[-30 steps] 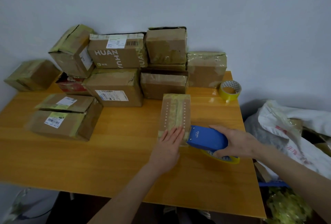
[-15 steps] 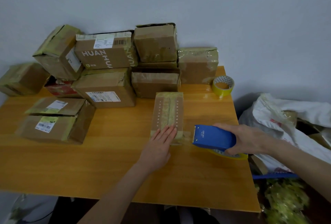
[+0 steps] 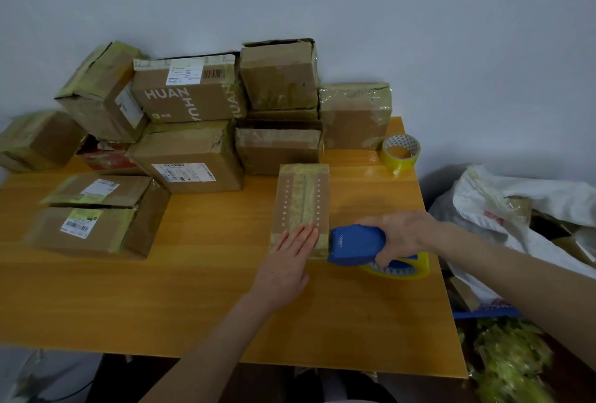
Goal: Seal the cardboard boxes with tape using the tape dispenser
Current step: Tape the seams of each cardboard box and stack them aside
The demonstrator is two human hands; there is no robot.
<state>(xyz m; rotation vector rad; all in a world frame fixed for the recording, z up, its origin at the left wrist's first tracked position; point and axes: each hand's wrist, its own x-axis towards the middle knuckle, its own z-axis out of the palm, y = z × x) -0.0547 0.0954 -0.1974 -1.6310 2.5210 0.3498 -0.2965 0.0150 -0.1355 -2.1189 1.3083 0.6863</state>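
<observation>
A small flat cardboard box (image 3: 301,199) lies on the wooden table (image 3: 193,289), with yellowish tape along its top seam. My left hand (image 3: 287,260) rests flat on the box's near end, fingers straight. My right hand (image 3: 400,235) grips the blue tape dispenser (image 3: 353,246), whose front edge touches the box's near right corner. A yellow-rimmed tape roll (image 3: 403,269) sits in the dispenser, partly hidden under my hand.
Several taped cardboard boxes (image 3: 190,157) are stacked along the wall behind. Another box (image 3: 96,215) lies at the left. A spare tape roll (image 3: 400,152) stands at the back right. White bags (image 3: 516,209) lie beyond the table's right edge.
The dispenser has moved left, from a gap beside the box to touching its near right corner. My left hand stays flat on the box.
</observation>
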